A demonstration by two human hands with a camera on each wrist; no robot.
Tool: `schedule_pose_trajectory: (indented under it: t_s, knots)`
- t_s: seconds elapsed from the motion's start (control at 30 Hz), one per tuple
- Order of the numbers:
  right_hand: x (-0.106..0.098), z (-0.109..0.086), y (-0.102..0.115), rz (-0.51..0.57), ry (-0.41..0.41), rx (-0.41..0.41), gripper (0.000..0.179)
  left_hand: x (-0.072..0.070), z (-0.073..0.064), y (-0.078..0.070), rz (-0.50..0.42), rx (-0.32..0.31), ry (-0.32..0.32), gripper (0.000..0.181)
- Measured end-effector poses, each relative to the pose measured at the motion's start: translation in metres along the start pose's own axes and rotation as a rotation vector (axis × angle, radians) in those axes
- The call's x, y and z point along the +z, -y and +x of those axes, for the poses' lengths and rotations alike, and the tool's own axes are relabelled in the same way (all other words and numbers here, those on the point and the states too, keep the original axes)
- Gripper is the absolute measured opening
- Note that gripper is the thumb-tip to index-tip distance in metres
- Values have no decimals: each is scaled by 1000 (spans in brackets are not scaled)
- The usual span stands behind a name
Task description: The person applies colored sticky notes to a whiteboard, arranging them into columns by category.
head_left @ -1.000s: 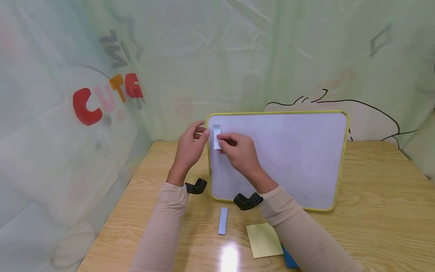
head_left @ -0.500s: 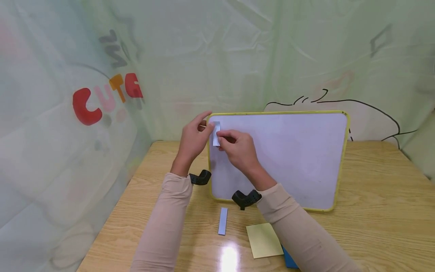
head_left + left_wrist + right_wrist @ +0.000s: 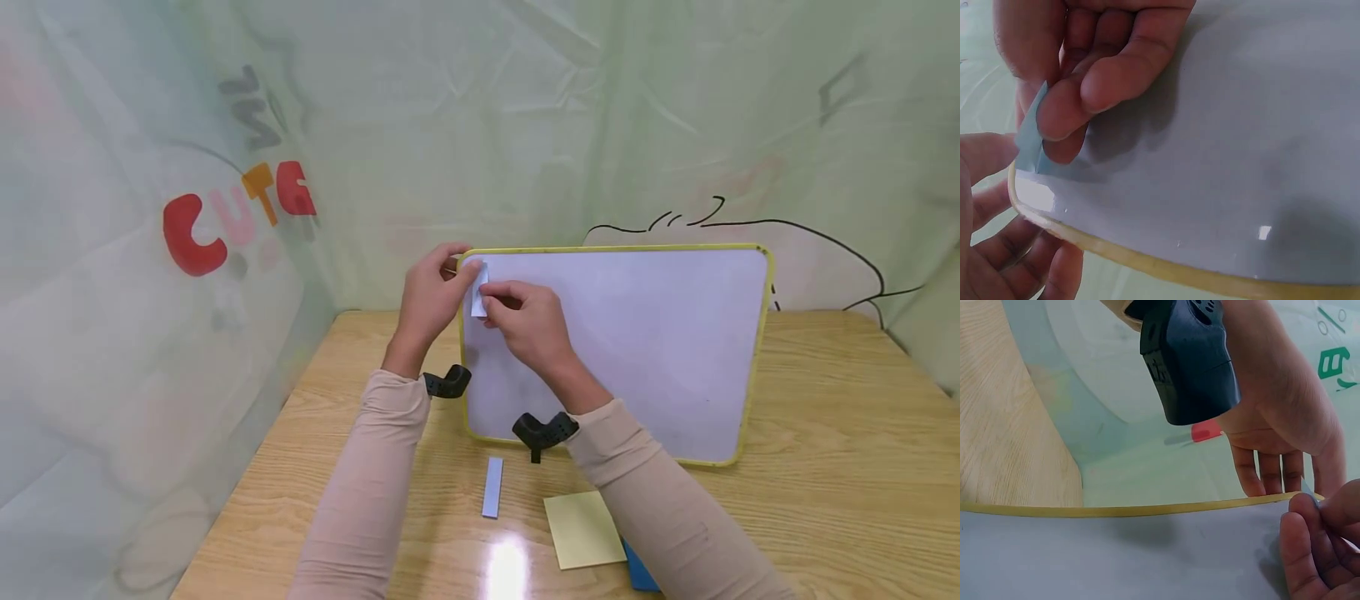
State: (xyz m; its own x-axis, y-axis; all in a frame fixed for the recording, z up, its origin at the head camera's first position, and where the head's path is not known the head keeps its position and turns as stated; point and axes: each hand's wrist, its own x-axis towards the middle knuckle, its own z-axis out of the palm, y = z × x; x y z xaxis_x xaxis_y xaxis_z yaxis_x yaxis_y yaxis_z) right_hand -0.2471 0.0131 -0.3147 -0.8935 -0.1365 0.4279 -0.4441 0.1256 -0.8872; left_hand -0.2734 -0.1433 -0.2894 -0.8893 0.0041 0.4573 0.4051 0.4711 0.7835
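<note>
A whiteboard (image 3: 637, 350) with a yellow rim leans upright on the wooden table. At its upper left corner, my right hand (image 3: 536, 329) pinches a light-blue paper strip (image 3: 477, 304) between thumb and fingertips. In the left wrist view the strip (image 3: 1030, 136) is creased, one part standing out from the board's surface. My left hand (image 3: 429, 298) grips that same corner, its thumb in front at the strip's top end and its other fingers behind the rim. The right wrist view shows these fingers (image 3: 1269, 472) behind the board's edge.
A second narrow light-blue strip (image 3: 492, 487) lies on the table (image 3: 300, 467) below the board. Further right is a square yellow sticky note (image 3: 583, 531), with a blue item (image 3: 637, 571) partly hidden under the right sleeve. A printed curtain (image 3: 450, 125) hangs behind.
My left hand has moved up and right onto the board's corner, its thumb coming to the strip. The strip and my right hand have shifted slightly upward.
</note>
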Motion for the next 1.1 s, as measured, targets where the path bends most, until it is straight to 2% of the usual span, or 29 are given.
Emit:
schedule_pose_trajectory:
  t_s: [0.17,0.37,0.83,1.1]
  knots:
    - [-2,1,1,17,11,16,22,5,2,0,-10,-6,-28,34]
    - [-1,1,0,-6,2,-9,22,7,5,1,-4,1,-50,31]
    - [0,-1,0,-2,3,-2,21,8,8,4,36,58,-71,28]
    - [-1,-2,-1,-18,10,5,21,8,8,3,20,51,-53,29]
